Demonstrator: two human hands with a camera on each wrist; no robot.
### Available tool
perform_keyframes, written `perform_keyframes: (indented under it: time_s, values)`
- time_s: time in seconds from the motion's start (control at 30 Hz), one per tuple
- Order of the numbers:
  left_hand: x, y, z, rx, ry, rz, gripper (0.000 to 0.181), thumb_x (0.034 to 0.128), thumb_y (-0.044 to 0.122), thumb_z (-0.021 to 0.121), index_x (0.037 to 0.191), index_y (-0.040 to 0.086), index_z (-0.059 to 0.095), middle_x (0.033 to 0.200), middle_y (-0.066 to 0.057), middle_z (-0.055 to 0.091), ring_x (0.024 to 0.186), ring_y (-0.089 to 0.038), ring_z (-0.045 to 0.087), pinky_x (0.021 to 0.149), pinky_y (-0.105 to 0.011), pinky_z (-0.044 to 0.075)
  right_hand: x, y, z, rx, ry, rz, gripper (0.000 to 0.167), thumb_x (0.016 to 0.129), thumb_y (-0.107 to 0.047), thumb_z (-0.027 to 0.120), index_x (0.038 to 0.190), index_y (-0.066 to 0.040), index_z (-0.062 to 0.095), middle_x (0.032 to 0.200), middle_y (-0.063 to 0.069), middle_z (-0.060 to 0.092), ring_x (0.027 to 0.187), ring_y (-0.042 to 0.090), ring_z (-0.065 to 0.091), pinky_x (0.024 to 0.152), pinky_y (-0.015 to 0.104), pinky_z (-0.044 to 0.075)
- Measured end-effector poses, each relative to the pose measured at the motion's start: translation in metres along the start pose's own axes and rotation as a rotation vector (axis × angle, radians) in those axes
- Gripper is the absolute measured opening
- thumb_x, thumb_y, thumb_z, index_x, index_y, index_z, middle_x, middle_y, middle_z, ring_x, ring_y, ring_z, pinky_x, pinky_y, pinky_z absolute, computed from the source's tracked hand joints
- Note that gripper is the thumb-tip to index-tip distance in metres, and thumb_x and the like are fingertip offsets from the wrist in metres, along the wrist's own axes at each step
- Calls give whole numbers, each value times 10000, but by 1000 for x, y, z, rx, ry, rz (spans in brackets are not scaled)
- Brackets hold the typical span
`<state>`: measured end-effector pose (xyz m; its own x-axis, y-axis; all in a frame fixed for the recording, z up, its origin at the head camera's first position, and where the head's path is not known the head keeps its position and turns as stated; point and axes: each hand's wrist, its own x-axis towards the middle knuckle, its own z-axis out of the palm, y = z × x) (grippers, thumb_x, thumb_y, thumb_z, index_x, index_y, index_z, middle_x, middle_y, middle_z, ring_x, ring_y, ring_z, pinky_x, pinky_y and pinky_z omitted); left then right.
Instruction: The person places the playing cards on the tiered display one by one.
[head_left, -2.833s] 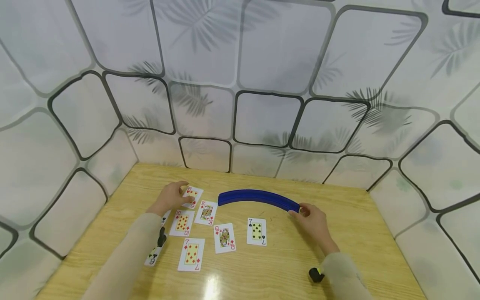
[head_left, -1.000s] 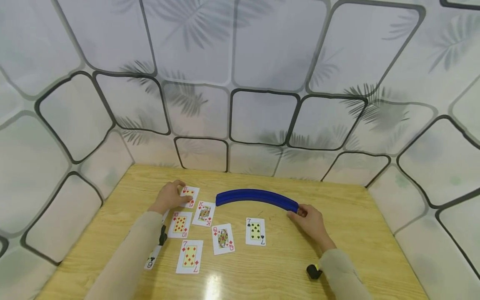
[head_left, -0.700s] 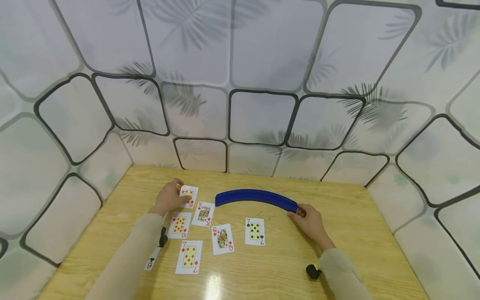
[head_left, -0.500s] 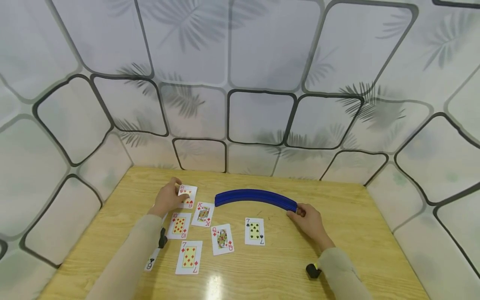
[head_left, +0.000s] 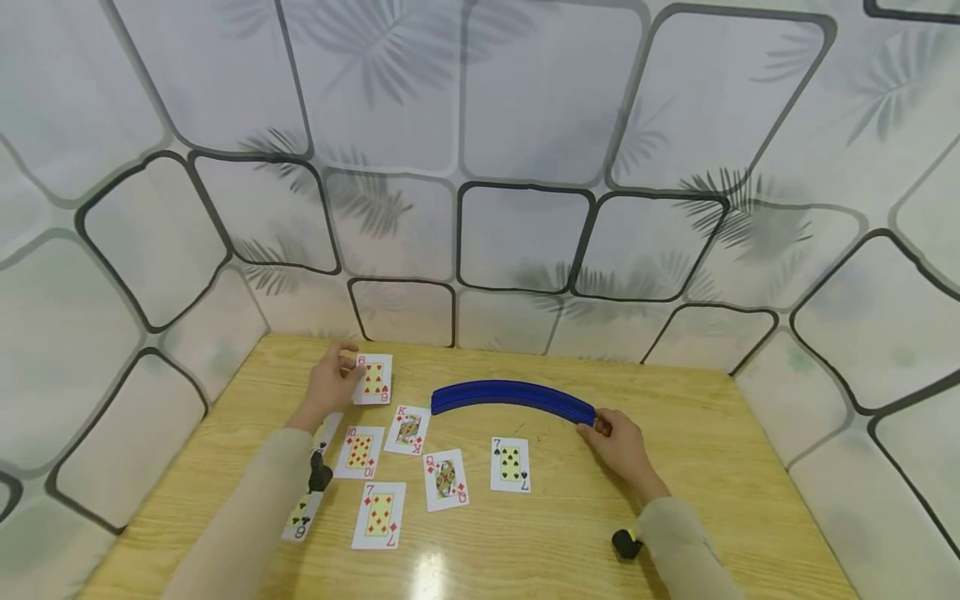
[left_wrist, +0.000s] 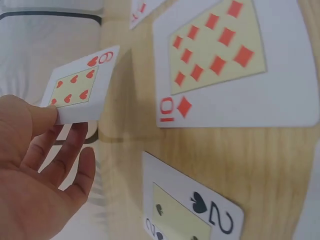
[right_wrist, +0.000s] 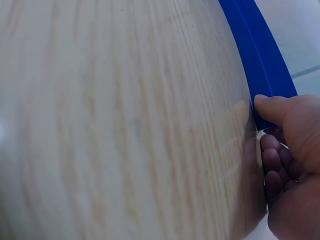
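Observation:
My left hand point(head_left: 326, 387) pinches a six of hearts playing card point(head_left: 378, 380) by its left edge, at the table's back left. In the left wrist view the card is raised off the table and tilted, with the thumb on its face and the other fingers loosely bent behind. A curved blue card holder point(head_left: 513, 392) lies across the back middle. At its right end my right hand point(head_left: 626, 446) grips it; the right wrist view has the thumb on the blue plastic and the fingers curled beneath. The holder's slot bears no visible card.
Face up lie a ten of diamonds point(head_left: 359, 452), king of diamonds point(head_left: 407, 430), queen of diamonds point(head_left: 446, 480), seven of diamonds point(head_left: 378, 516) and seven of spades point(head_left: 510, 465). A two of spades point(left_wrist: 202, 205) and a clubs card point(head_left: 300, 521) lie by the left forearm. Patterned cloth walls surround the table.
My left hand has lifted the six of hearts from the table and moved it slightly away from me. The right hand and the card holder stay put.

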<state>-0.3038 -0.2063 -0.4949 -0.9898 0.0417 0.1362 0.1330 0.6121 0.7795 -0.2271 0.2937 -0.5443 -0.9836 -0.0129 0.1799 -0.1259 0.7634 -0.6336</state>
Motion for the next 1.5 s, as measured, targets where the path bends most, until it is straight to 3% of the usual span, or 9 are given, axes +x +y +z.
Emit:
perform_keyframes:
  time_s: [0.13, 0.27, 0.47, 0.7, 0.87, 1.17, 1.33, 1.5]
  values:
    - [2, 9, 0, -14, 63, 36, 372, 1049, 74, 632, 1387, -44, 532, 1120, -281, 755, 1080, -456, 706, 976, -565, 556, 0, 0, 0, -3, 3, 10, 221, 974, -165, 766, 1031, 34, 688, 857, 87, 586, 783, 178, 481, 779, 379, 478]
    - [3, 20, 5, -34, 128, 73, 299, 1022, 79, 686, 1273, -66, 617, 1105, -282, 765, 1083, -468, 723, 1007, -578, 552, 0, 1, 0, -4, 3, 10, 228, 978, -167, 762, 1045, 38, 688, 871, 96, 597, 794, 185, 490, 811, 411, 496]
    - [4, 36, 18, -110, 152, 101, 288, 1008, 74, 707, 1236, -92, 651, 1114, -296, 752, 1058, -459, 728, 979, -534, 590, -1, 1, -1, 6, -7, 17, 281, 989, -175, 754, 1127, 62, 689, 893, 105, 607, 816, 195, 505, 882, 476, 537]
    - [4, 53, 33, -211, 117, 84, 250, 1019, 84, 699, 1227, -51, 671, 1136, -286, 737, 1030, -423, 736, 823, -318, 645, -1, 0, -1, 8, -21, 28, 252, 998, -194, 748, 1079, 35, 684, 884, 97, 593, 812, 194, 494, 857, 452, 514]
    - [3, 68, 46, -288, 86, 97, 227, 1024, 63, 684, 1224, -43, 669, 1128, -292, 733, 968, -434, 750, 754, -319, 660, 0, 1, -2, 2, -7, 13, 230, 991, -188, 753, 1046, 26, 686, 866, 91, 592, 793, 187, 491, 837, 440, 510]
    - [4, 89, 69, -326, 59, 172, 173, 1027, 32, 665, 1185, -38, 682, 1043, -277, 728, 874, -416, 740, 745, -368, 663, -1, 3, 0, -2, -6, 15, 302, 991, -189, 755, 1145, 62, 690, 890, 100, 609, 810, 189, 510, 881, 481, 543]
    - [3, 100, 79, -309, 51, 194, 163, 1032, 26, 653, 1183, -29, 679, 1021, -256, 726, 846, -356, 713, 720, -265, 624, 0, 3, 1, -10, -3, 6, 216, 986, -180, 760, 1023, 18, 683, 844, 81, 578, 773, 175, 476, 784, 384, 469]
    - [2, 109, 90, -318, 37, 207, 164, 1032, 22, 646, 1186, -25, 678, 1009, -240, 728, 797, -266, 680, 692, -205, 580, 1, 3, 0, -6, 0, 9, 210, 984, -177, 761, 1019, 16, 686, 844, 76, 581, 773, 173, 479, 795, 389, 482]
